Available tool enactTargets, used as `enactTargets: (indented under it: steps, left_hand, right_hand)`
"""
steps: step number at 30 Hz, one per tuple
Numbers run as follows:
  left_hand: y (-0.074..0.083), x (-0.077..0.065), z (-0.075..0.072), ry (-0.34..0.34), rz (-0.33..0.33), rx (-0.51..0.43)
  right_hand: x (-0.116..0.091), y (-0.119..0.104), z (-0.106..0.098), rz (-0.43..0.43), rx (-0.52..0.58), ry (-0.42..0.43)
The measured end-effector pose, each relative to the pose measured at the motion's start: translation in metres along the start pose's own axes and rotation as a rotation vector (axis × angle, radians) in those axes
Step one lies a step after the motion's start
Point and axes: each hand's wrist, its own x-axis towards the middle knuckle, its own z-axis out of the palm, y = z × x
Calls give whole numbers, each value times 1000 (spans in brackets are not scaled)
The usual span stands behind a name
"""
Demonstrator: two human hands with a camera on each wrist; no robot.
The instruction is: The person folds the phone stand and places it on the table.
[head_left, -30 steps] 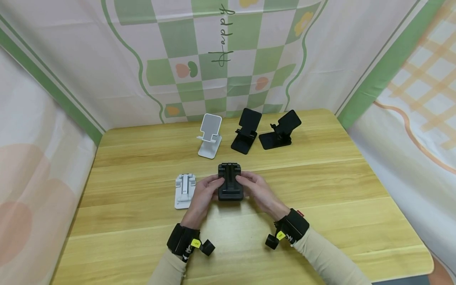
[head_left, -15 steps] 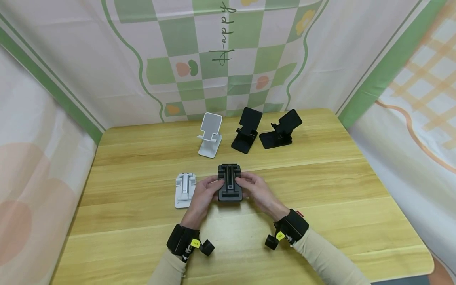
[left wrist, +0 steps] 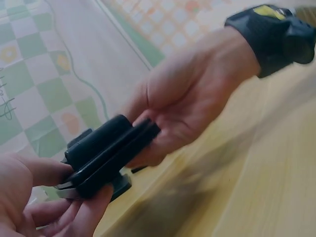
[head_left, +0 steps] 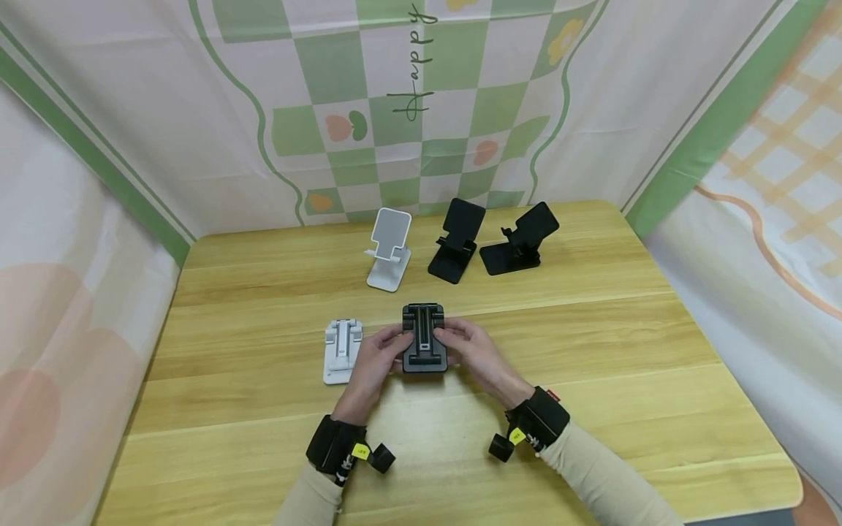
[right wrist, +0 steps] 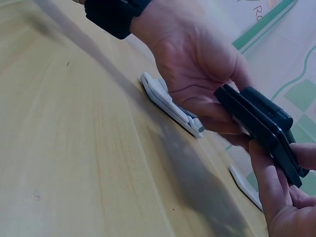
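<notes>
Both hands hold a folded black phone stand (head_left: 424, 340) above the worktop (head_left: 645, 380). The left hand (head_left: 376, 361) has its grip clamped on the nine o'clock edge and the right hand (head_left: 483, 359) on the three o'clock edge, thumbs on the upper face and fingers beneath, as the wrist views show.

At nine o'clock from it lies a folded white phone stand (head_left: 341, 354), just beside the left hand; the head view cannot settle whether they touch. An unfolded white phone stand (head_left: 389, 248) rises at eleven, one unfolded black phone stand (head_left: 455, 241) just past twelve, and a second black stand (head_left: 520, 241) between one and two, all three near the worktop's far edge, where a checked cloth (head_left: 454, 66) hangs. A strip of wood separates that row from the held stand. Wider stretches of wood run to the side edges at nine and three o'clock, and more lies between the forearms at six.

The cloth reads "Happy", turned sideways; in the right wrist view, "Ro" shows at one o'clock. Yellow tags (head_left: 360, 451) on the wrist straps (head_left: 335, 444) are too small to read.
</notes>
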Motion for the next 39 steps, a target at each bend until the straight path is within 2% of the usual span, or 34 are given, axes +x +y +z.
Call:
enactTargets:
  steps: [6,10,14,18,21,23,27,39]
  left_hand:
    - [0,-5,-7,49,-3,80]
    - [1,-7,-12,85,-21,113]
    - [2,-10,-18,98,-31,149]
    - [3,-13,-23,117,-16,195]
    - [5,-13,-25,150,22,261]
    - [7,-12,-26,177,54,331]
    - [9,-11,-26,221,110,472]
    - [12,-8,-22,293,262,760]
  right_hand:
    - [1,2,1,-21,-20,-36]
    - [2,4,2,-15,-71,-51]
    - [3,6,1,4,-152,-22]
    - [2,6,1,-16,-284,41]
    - [2,6,-1,-41,-366,89]
    - [1,6,-2,-52,-379,109]
    - [1,6,-4,-78,-390,136]
    - [-2,5,-6,-133,-368,145]
